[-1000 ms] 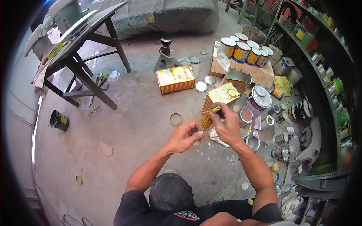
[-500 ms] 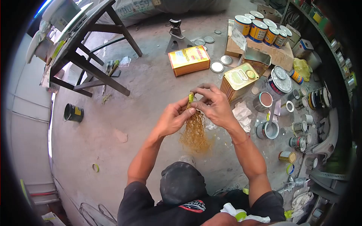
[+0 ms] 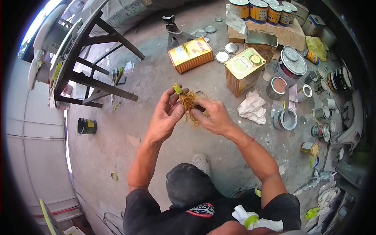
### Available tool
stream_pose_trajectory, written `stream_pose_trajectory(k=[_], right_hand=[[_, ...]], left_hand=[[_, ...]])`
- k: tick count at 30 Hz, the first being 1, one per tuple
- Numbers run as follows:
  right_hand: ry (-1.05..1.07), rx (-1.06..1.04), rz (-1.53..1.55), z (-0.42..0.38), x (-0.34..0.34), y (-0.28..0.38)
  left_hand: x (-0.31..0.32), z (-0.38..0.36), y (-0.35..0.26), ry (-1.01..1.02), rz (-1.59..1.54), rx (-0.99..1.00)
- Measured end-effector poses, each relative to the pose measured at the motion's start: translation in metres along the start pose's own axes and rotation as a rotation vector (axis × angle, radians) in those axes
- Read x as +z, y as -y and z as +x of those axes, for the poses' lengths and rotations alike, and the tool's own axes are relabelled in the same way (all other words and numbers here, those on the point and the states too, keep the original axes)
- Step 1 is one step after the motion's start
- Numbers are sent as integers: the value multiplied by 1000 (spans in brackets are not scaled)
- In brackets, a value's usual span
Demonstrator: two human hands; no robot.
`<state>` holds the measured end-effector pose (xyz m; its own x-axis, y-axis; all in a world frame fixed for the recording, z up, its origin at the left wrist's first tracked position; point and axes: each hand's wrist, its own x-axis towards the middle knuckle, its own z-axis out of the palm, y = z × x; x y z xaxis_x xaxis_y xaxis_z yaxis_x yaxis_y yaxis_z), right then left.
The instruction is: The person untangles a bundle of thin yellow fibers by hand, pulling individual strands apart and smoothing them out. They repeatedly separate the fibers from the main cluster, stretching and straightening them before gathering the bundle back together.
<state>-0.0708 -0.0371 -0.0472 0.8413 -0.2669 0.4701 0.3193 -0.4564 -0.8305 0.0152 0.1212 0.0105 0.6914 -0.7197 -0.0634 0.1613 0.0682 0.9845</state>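
A bundle of yellow-brown strands, bound at one end with bright green tape, is held up in front of me over the floor. My left hand holds it just below the taped end, thumb on the near side and fingers behind. Thumb and curled fingers of my right hand pinch the loose strands from the right. The bundle tilts, its taped end pointing up and left. Some strands hang between the hands, and my fingers hide part of them.
A yellow thinner tin lies beyond my hands, with a gold square can to its right. Paint tins and a crumpled white cloth stand and lie at right. A dark wooden stand and small bucket are at left.
Both hands have come lower and slightly left with the bundle. It has tilted from near upright. My right hand has moved from near the taped end down to the strands.
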Motion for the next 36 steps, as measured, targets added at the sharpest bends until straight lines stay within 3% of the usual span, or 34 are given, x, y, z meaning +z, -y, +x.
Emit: stream_pose_trajectory(k=[2, 3, 5, 6, 7, 8, 10, 12, 14, 16, 19, 21, 23, 25, 26, 27, 29, 31, 32, 33, 34, 36], right_hand=[[212, 215, 144, -5, -14, 5], [213, 208, 149, -7, -20, 6], [378, 500, 472, -16, -27, 10], [381, 494, 477, -24, -22, 5], [356, 466, 527, -34, -13, -5], [333, 441, 579, -44, -5, -14], [307, 466, 544, -54, 4, -18], [63, 191, 135, -60, 12, -22], [144, 213, -29, -61, 14, -17], [230, 234, -194, -64, 18, -17], [279, 211, 39, -69, 23, -28], [334, 285, 284, -66, 22, -27], [396, 392, 208, -63, 22, -26], [407, 629, 649, -57, 26, -26], [520, 522, 557, -48, 26, -36], [656, 557, 633, -23, 22, -15], [1000, 376, 422, 12, 22, 4], [1096, 544, 774, 14, 21, 1], [1097, 517, 906, 14, 18, -13], [1036, 507, 889, 5, 19, -30], [1107, 471, 931, -9, 31, -32], [1104, 650, 1121, -42, 48, -31]], left_hand=[[1, -5, -6, 115, 37, -14], [-1, -6, -9, 77, 206, -71], [-15, -7, 1, 130, 377, -96], [-21, -8, 7, 191, 543, -126], [-14, -14, 15, 106, 337, -111], [-12, -17, 22, 102, 343, -110], [-10, -25, 40, 18, 512, 61], [-3, -39, 64, -76, 369, -61], [1, -47, 83, -243, 377, -94], [1, -50, 93, -276, 335, -85], [1, -51, 93, -315, 258, -166], [4, -48, 88, -319, -16, -183], [-14, -49, 101, -249, 4, -206], [-20, -52, 92, -180, -16, -230], [-25, -54, 91, -124, -63, -151], [-23, -60, 67, -84, -20, -173], [-16, -68, 58, -78, -20, -14], [-13, -81, 39, -220, -15, -14], [-12, -87, 41, -303, 12, -10], [-13, -94, 44, -325, 142, 17], [-17, -104, 44, -342, 274, 31], [-26, -129, 39, -559, 207, -46]])
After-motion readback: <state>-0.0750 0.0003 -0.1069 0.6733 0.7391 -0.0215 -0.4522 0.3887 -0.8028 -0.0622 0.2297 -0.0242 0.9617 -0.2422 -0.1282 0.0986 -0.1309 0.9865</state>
